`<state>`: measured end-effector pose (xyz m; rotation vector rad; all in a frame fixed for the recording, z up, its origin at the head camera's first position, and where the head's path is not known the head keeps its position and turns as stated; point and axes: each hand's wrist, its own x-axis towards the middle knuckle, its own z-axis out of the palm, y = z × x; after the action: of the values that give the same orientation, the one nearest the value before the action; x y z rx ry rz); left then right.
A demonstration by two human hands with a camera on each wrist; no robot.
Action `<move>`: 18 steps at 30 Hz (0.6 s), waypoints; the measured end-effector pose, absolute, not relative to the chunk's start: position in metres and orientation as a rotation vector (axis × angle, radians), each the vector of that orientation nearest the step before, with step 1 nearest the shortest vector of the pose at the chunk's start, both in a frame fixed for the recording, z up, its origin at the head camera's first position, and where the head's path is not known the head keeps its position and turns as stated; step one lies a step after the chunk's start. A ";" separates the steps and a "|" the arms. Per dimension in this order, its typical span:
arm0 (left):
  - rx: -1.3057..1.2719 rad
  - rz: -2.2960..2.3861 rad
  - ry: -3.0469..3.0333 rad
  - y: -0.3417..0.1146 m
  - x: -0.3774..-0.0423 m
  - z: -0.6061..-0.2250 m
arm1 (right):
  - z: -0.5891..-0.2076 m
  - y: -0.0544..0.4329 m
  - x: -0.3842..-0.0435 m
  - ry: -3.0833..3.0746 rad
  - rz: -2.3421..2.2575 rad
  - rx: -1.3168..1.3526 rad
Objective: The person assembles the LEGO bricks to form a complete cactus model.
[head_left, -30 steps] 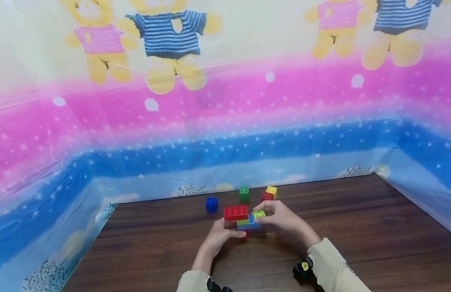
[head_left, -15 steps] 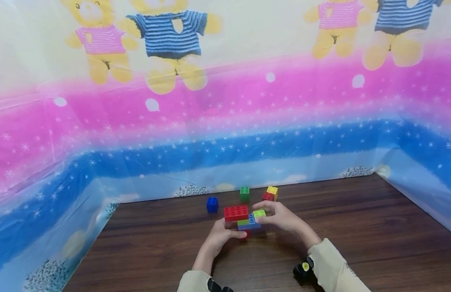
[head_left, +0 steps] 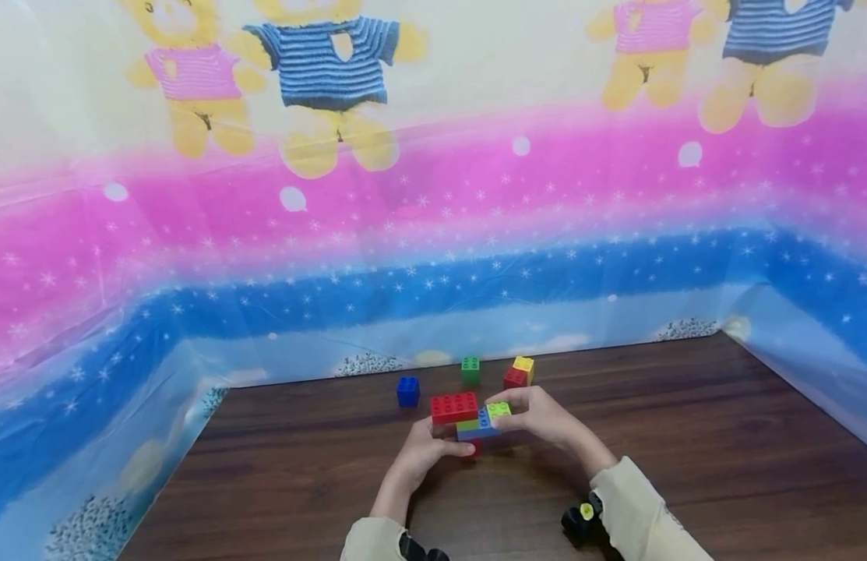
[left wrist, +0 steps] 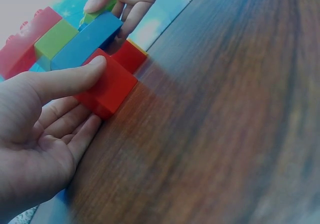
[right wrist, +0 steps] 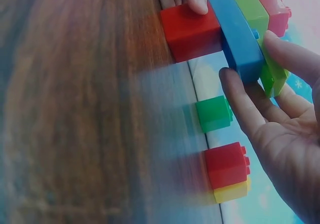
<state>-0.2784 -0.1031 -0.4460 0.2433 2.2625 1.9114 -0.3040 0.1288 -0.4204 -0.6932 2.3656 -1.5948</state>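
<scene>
My left hand (head_left: 421,452) grips the red brick (left wrist: 112,91) at the base of a toy brick stack, thumb on its near face. Over that brick lies a long blue brick (right wrist: 240,44). On the blue one sits a lime brick (right wrist: 252,9), topped by a wide red brick (head_left: 454,407) that overhangs to the left. At the stack's right end, my right hand (head_left: 545,414) pinches a small lime brick (right wrist: 274,70) between thumb and fingers. In the right wrist view this brick looks slightly tilted against the blue one. Fingers partly hide it.
Behind the stack on the brown wooden table (head_left: 300,467) stand a dark blue brick (head_left: 408,392), a green brick (head_left: 470,371), and a red brick (head_left: 514,378) beside a yellow brick (head_left: 523,364). A printed bear curtain (head_left: 433,195) encloses the table's back and sides.
</scene>
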 end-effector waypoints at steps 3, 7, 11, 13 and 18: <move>0.242 1.905 2.266 -0.103 -0.279 -0.447 | -0.420 0.128 -0.303 2.358 -1.603 -0.676; 0.246 1.912 2.261 -0.103 -0.280 -0.447 | -0.421 0.129 -0.305 2.361 -1.597 -0.704; 0.249 1.915 2.256 -0.103 -0.280 -0.446 | -0.424 0.130 -0.307 2.353 -1.588 -0.751; 0.247 1.914 2.253 -0.103 -0.279 -0.446 | -0.424 0.130 -0.308 2.348 -1.584 -0.760; 0.254 1.918 2.238 -0.103 -0.278 -0.446 | -0.423 0.129 -0.308 2.324 -1.583 -0.768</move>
<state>-0.2784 -0.1034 -0.4460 0.2542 2.2375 1.9184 -0.3077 0.1294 -0.4227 -0.7682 2.3241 -1.5827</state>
